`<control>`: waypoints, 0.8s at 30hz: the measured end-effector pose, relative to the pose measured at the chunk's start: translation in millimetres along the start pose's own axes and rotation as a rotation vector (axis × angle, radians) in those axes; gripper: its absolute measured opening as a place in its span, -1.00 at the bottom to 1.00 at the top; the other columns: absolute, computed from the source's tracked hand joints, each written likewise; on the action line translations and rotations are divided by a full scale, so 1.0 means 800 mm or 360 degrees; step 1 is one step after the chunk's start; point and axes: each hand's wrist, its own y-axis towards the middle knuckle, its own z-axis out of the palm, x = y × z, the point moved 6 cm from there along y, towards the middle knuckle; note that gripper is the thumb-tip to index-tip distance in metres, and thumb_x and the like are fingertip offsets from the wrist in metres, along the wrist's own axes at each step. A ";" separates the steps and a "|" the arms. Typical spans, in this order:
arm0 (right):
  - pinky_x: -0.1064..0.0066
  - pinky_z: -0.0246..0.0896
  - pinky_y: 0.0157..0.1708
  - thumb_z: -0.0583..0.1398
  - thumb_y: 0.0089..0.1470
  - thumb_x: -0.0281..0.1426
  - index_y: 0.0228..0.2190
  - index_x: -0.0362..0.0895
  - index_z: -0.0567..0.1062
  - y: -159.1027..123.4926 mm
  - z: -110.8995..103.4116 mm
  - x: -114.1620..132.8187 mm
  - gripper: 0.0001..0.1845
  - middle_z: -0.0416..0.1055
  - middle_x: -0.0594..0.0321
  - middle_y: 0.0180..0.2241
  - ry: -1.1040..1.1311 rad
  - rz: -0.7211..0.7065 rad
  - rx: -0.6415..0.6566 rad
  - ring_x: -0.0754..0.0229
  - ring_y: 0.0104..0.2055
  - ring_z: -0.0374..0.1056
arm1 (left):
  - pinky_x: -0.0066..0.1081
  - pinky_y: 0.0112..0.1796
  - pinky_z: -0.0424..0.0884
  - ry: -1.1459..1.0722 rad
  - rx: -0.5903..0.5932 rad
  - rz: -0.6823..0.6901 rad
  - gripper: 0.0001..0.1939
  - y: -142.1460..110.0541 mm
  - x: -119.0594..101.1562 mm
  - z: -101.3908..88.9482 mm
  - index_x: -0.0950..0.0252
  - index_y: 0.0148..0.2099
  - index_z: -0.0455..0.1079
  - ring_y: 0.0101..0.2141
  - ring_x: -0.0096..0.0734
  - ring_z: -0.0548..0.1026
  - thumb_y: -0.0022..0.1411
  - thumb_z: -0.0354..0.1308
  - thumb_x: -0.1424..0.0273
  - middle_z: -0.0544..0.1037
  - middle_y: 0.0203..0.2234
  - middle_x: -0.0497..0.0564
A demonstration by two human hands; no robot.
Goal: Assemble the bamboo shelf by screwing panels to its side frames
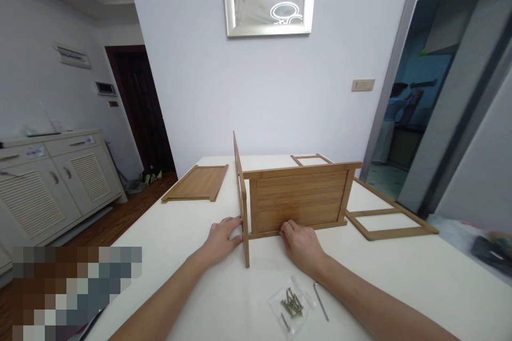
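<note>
The fingers of the left hand point(222, 238), thumb apart from the rest, lie against the left face of a slim wooden end piece point(242, 192); whether any of them grips its edge I cannot tell. The fingers of the right hand point(302, 245) are bent inward at the lower rail of a rectangular bamboo-look panel point(304, 197), knuckles upward; the tips are hidden, so whether they clasp the rail or merely press it I cannot tell. This panel stands on its long side on the table, its warm brown infill finely striped and framed by straight strips, the top rail running past the upright at both ends. The end piece stands upright at the panel's left end, nearly edge-on, with the rails reaching towards it.

Nearer the body, a clear, crinkled plastic bag point(276, 298) holds shiny metal screws point(293, 303), and just beside it lies an L-shaped hex key point(321, 302), smooth and thin. All rest on a glossy white table point(168, 256). Farther left lies a flat slatless panel point(196, 182) with projecting rail ends; to the right lies an open wooden frame point(400, 234) with squared windows. Beyond rise a smooth pale wall point(280, 90), a silvery picture frame point(269, 32) and, far left, a white louvred cabinet point(60, 170)
</note>
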 end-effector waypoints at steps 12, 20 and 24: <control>0.38 -0.07 -0.44 0.05 0.17 -0.50 -0.36 -0.14 0.39 -0.002 -0.002 -0.002 -0.88 0.47 0.19 -0.36 -0.0025 0.0037 -0.0029 0.22 -0.40 0.35 | -0.10 0.10 0.10 -0.0065 0.0088 0.0020 -0.67 0.008 0.002 0.006 0.04 0.01 0.38 0.17 -0.11 0.28 0.20 0.06 0.38 0.52 0.02 -0.07; 0.39 -0.09 -0.44 0.05 0.16 -0.50 -0.37 -0.14 0.39 -0.002 -0.004 -0.003 -0.87 0.46 0.20 -0.38 -0.0009 0.0057 -0.0038 0.23 -0.41 0.33 | -0.09 0.08 0.09 -0.0045 0.0052 0.0017 -0.68 0.010 0.002 0.010 0.05 0.00 0.37 0.08 -0.15 0.35 0.20 0.03 0.38 0.51 0.02 -0.06; 0.38 -0.08 -0.44 0.05 0.17 -0.50 -0.37 -0.15 0.39 -0.002 -0.004 -0.003 -0.87 0.47 0.19 -0.37 0.0006 0.0055 -0.0029 0.23 -0.41 0.34 | -0.10 0.10 0.06 -0.0055 0.0069 0.0024 -0.63 0.009 0.002 0.010 0.05 0.08 0.33 0.12 -0.14 0.31 0.21 0.04 0.37 0.46 0.08 -0.03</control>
